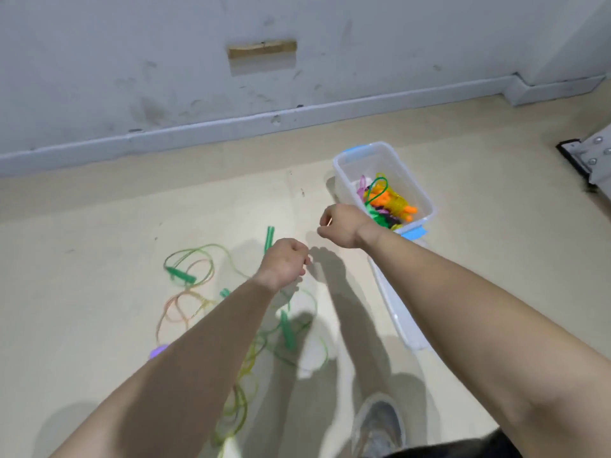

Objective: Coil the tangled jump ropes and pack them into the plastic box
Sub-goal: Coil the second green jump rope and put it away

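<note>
A clear plastic box (344, 166) with blue clasps stands on the floor at the right, holding coiled orange, yellow, green and pink ropes (388, 200). Tangled ropes lie on the floor at left: green loops with green handles (181, 274), another green handle (288, 329), a pale orange loop (180, 305) and a purple handle (158, 351). My left hand (285, 263) is curled above this tangle, gripping a green jump rope whose paired handles (269, 238) stick out beyond it. My right hand (340, 226), beside the box, is curled and seems to pinch a thin strand.
The box's clear lid (398, 312) lies on the floor just in front of the box. A wall and baseboard (231, 127) run along the back. A metal bracket (591, 157) sits at the far right. My shoe (380, 424) is at the bottom.
</note>
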{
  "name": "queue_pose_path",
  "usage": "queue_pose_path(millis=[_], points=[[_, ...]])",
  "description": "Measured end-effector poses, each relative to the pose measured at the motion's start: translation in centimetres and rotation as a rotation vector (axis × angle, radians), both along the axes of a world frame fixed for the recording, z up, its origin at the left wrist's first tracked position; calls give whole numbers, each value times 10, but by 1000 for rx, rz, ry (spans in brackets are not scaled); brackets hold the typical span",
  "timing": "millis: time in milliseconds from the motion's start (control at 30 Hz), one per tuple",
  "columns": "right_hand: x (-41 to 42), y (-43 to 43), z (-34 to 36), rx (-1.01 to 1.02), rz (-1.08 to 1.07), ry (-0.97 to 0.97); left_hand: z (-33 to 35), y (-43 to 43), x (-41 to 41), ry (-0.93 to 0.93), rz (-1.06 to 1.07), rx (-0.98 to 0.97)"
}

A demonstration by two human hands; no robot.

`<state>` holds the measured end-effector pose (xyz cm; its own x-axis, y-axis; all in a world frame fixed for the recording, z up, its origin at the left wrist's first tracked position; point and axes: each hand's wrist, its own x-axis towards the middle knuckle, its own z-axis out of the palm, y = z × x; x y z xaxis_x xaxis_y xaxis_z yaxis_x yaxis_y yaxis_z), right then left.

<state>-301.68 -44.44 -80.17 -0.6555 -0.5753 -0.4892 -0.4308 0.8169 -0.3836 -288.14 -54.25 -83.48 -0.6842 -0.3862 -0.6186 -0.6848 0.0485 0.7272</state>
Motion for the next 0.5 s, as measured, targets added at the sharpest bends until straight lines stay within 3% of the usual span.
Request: queue_pose_path(millis=[300, 500], points=[[146, -22, -102, 95, 29, -191, -68, -42, 171, -248, -15, -124], [183, -3, -185, 221, -146, -203, -133, -30, 202, -283, 48, -72]])
